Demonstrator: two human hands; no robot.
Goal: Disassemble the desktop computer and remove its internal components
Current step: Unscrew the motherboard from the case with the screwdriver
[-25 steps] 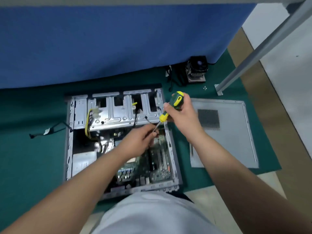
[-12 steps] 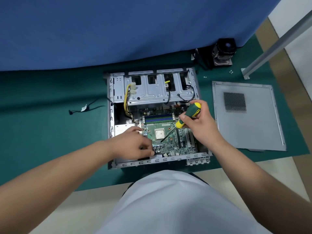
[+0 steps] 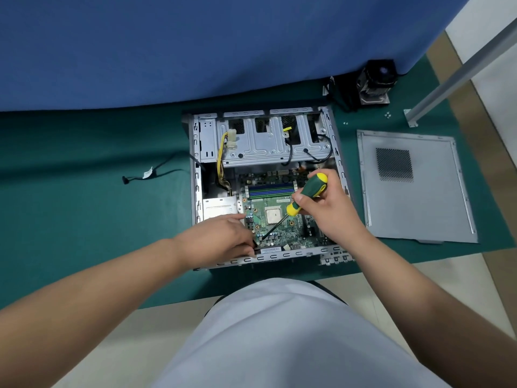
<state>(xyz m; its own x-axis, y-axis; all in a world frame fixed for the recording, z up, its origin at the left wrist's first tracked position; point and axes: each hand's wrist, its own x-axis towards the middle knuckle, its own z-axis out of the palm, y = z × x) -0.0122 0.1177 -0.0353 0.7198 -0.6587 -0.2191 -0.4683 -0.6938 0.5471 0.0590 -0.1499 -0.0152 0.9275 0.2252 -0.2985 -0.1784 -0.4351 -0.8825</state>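
An opened desktop computer case (image 3: pixel 195 175) is seen lying flat on a green mat (image 3: pixel 84 191), its long axis running away from the person, with the drive cage (image 3: pixel 268 147) at the far end and the perforated rear edge nearest the body. The green motherboard (image 3: pixel 282 228) is exposed in the near half, its square processor (image 3: pixel 273 215) bared near the middle and blue memory slots (image 3: pixel 270 190) set crosswise just beyond it.

A screwdriver (image 3: pixel 307 196) with a green and yellow handle is gripped in the closed right hand (image 3: pixel 333 211). The tool is held at a slant, handle up and to the far right, black shaft pointing down and to the near left, with the tip at the board's near-left corner. The left hand (image 3: pixel 223 239) is laid over the case's near-left edge, fingers curled and pinched at the spot where the tip lands; whether anything is held between them cannot be told.

A yellow cable bundle (image 3: pixel 222 155) is seen running down the cage's left side. The removed side panel (image 3: pixel 414 189) is laid flat on the mat just right of the case, its mesh vent toward the far end. A black cooler (image 3: pixel 376 79) is set beyond it against a blue curtain (image 3: pixel 195 46), and a loose black cable (image 3: pixel 151 175) lies on the mat left of the case.
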